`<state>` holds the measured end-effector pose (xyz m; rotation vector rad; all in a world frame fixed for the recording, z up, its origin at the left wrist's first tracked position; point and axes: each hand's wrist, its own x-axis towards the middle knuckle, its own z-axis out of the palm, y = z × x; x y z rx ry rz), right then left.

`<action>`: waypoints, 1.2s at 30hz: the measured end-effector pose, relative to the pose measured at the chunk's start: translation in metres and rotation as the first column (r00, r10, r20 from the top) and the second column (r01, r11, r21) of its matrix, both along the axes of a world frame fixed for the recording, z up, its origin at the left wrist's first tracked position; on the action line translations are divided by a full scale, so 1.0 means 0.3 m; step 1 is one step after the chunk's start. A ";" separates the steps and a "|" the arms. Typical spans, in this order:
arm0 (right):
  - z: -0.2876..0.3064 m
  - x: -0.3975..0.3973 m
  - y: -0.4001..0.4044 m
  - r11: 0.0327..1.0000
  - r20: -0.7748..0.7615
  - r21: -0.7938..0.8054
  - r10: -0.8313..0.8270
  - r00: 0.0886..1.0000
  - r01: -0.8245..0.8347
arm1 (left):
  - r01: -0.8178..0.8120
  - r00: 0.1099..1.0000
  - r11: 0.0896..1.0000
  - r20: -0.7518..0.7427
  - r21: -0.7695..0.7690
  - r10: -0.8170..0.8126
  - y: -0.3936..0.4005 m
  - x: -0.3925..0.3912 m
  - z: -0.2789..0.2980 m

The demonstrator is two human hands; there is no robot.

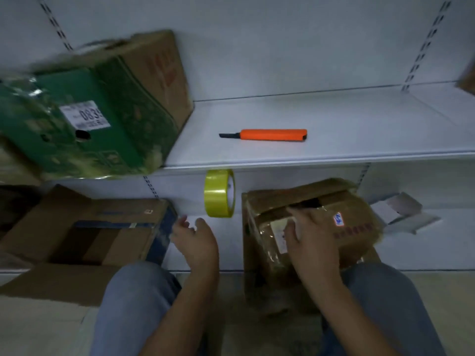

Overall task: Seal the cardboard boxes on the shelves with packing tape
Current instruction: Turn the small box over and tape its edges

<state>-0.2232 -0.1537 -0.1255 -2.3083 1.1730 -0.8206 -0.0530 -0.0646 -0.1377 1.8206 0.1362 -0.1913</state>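
A yellow roll of packing tape (220, 193) stands on edge on the lower shelf, between two boxes. My left hand (194, 240) hovers just below the roll with relaxed fingers and holds nothing. My right hand (311, 232) rests on top of a small brown cardboard box (354, 217) at the lower right, fingers spread over its flap seam, which gapes a little. An open cardboard box (108, 227) with blue edging sits at the lower left. A green and brown box (102, 104) stands on the upper shelf at the left.
An orange utility knife (272, 134) lies on the white upper shelf (334, 150). A small white opened carton (401, 211) lies at the right on the lower shelf. My knees in jeans (133, 299) are close to the shelf front.
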 end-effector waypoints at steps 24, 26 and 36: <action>0.326 0.249 -0.083 0.663 0.377 0.701 -0.034 0.926 -0.262 | 0.668 0.678 0.737 -0.326 -0.099 -0.659 -0.057 0.125 0.514; 0.345 0.284 -0.093 0.567 0.290 0.783 0.031 0.957 -0.255 | 0.643 0.693 0.757 -0.334 -0.114 -0.639 -0.062 0.112 0.522; 0.357 0.475 -0.092 0.717 0.180 0.686 -0.005 0.984 -0.122 | 0.511 0.764 0.826 -0.316 -0.238 -0.563 -0.047 0.073 0.480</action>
